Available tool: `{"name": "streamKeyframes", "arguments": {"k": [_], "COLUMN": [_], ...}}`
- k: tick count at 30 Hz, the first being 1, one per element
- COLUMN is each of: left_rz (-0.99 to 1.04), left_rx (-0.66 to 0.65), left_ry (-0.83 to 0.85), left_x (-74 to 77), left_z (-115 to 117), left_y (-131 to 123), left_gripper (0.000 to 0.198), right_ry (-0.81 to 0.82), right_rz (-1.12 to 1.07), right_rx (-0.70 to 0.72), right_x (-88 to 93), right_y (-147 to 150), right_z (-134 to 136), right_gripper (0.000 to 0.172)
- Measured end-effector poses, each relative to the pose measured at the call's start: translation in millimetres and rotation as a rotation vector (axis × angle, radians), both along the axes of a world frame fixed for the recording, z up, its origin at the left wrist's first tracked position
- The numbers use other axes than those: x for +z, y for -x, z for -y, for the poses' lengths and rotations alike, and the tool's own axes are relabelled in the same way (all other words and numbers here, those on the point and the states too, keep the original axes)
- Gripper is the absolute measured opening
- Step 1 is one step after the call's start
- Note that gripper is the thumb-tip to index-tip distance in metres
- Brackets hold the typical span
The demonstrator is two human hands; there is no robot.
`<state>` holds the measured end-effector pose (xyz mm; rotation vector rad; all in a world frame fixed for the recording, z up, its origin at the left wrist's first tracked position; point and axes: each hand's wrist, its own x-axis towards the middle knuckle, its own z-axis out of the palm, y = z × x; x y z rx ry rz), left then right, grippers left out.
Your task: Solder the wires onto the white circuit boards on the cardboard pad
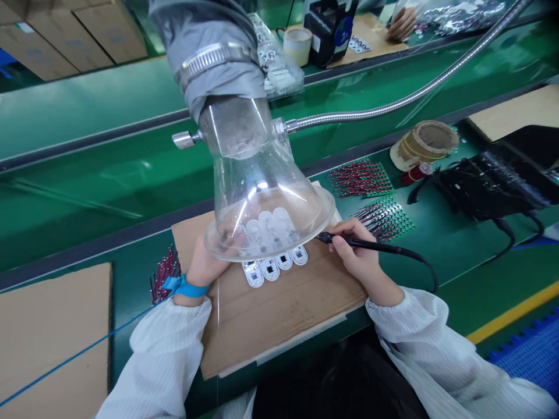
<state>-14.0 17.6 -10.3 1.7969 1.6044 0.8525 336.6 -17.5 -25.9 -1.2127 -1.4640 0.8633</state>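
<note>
My right hand (pixel 358 259) pinches the black handle of a corded soldering iron (pixel 371 245), whose tip reaches the rim of a clear glass fume funnel (pixel 262 203). My left hand (pixel 205 267), with a blue wrist strap (pixel 186 286), lies partly under that funnel, and its fingers blur behind the glass. A row of white circuit boards (pixel 271 269) sits on a cardboard sheet (pixel 279 329) between my hands. Several more boards continue under the funnel, next to my left fingers.
A metal hose (pixel 393 96) feeds the funnel from the right. Green boards with red-leaded parts (pixel 360 179) lie right of the cardboard, beside a black device (pixel 493 180). Red-leaded parts (pixel 163 273) lie left. A co-worker's hand (pixel 402 23) works across the green belt (pixel 87 198).
</note>
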Motion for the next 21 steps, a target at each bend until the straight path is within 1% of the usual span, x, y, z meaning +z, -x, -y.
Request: {"name": "streamKeyframes", "arguments": {"k": [5,9,11,15,17,21], "left_rz": [-0.031,0.019,0.049,0.038,0.021,0.016], "left_rx": [0.019,0.068,0.063,0.014,0.009,0.009], "left_ry": [-0.034,-0.083,-0.089,-0.1,-0.097,-0.089], "left_x": [-0.2,3.7,5.4,5.6,5.1,3.8], "left_z": [1,1,0,-2,-2,-2], "left_y": [2,1,0,-2,-2,-2], "left_gripper": [0.019,0.023,0.025,0.02,0.019,0.021], "right_ry": [0.009,-0.06,-0.065,-0.058,-0.055,-0.029], "right_rz": [-0.02,-0.155,-0.196,-0.176,-0.151,-0.088], "right_rx": [-0.025,-0.122,-0.15,-0.096,-0.067,-0.06], "right_x": [8.9,20.8,23.0,18.3,14.9,10.5], "right_y": [3,13,19,25,24,19], "right_z": [0,0,-2,-4,-4,-4], "right_gripper": [0.034,0.035,0.037,0.037,0.034,0.034]}}
